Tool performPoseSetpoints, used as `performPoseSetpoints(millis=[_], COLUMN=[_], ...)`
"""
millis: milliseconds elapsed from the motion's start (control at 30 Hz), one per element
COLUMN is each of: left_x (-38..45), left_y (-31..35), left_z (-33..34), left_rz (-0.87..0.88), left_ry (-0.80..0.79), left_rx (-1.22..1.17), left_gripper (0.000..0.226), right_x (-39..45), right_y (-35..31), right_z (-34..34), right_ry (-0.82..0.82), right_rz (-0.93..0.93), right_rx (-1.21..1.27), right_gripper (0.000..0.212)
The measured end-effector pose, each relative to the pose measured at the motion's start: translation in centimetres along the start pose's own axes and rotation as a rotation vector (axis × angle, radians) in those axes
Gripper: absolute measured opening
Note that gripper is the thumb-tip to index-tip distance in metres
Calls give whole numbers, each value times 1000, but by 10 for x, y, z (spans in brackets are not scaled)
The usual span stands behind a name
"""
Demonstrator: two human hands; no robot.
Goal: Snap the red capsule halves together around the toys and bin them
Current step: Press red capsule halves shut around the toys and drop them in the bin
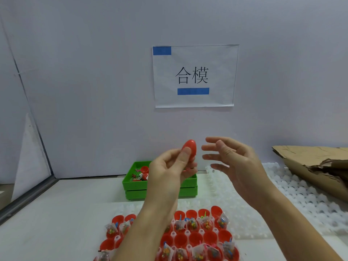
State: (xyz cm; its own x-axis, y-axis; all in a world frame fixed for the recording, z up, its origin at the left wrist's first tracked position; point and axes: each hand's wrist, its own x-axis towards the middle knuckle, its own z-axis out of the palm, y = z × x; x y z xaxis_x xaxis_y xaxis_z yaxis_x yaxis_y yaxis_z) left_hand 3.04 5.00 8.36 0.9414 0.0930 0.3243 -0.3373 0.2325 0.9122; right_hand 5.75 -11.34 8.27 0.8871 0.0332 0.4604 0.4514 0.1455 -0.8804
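Red capsule halves fill a white tray right below the person, many holding small bagged toys. Above them, the left hand is raised and pinches a closed red capsule between thumb and fingers, in the air over the table. Just beside it, not touching, the right hand hangs with fingers spread and loose, holding nothing. Behind the hands sits a green bin with a few red pieces inside. Torn cardboard lies far right, and a paper sign hangs on the wall.
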Motion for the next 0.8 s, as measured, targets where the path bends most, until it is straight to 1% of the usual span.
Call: performPoseSetpoints(millis=[33,67,133,233,333,400,467,533,567,633,700,767,800], left_x=[0,0,1,3,4,6,7,8,8,8,6,4,4], left_y=[2,3,3,0,-3,-5,-7,-10,-11,-16,-20,-23,-24], left_z=[0,-1,-2,-3,-3,-3,-2,-1,0,0,2,4,5], left_rz=[-148,-259,-365,-382,-376,-353,-292,-193,-124,32,201,337,395], left_ry=[-19,-33,-55,-77,-93,-102,-81,-16,26,124,188,192,199], left_rx=[-216,-380,-546,-607,-608,-585,-532,-439,-340,2,307,434,494], left_gripper=[33,35,37,38,36,32,34,40,41,35,28,27,27], right_x=[1,1,1,0,-1,-2,-3,-5,-5,-7,-9,-11,-12], right_y=[0,0,0,-1,-1,0,0,0,-1,-2,-4,-5,-4], right_z=[-1,-2,-1,2,6,8,11,15,17,22,27,31,33], right_ry=[27,44,61,67,79,91,91,71,61,57,47,21,21], right_rz=[8,20,42,56,60,45,14,-16,-30,-51,-53,-52,-60], right_rx=[11,23,33,35,45,3,-76,-168,-213,-282,-335,-391,-417], right_gripper=[38,37,35,31,24,19,15,13,12,13,22,29,27])
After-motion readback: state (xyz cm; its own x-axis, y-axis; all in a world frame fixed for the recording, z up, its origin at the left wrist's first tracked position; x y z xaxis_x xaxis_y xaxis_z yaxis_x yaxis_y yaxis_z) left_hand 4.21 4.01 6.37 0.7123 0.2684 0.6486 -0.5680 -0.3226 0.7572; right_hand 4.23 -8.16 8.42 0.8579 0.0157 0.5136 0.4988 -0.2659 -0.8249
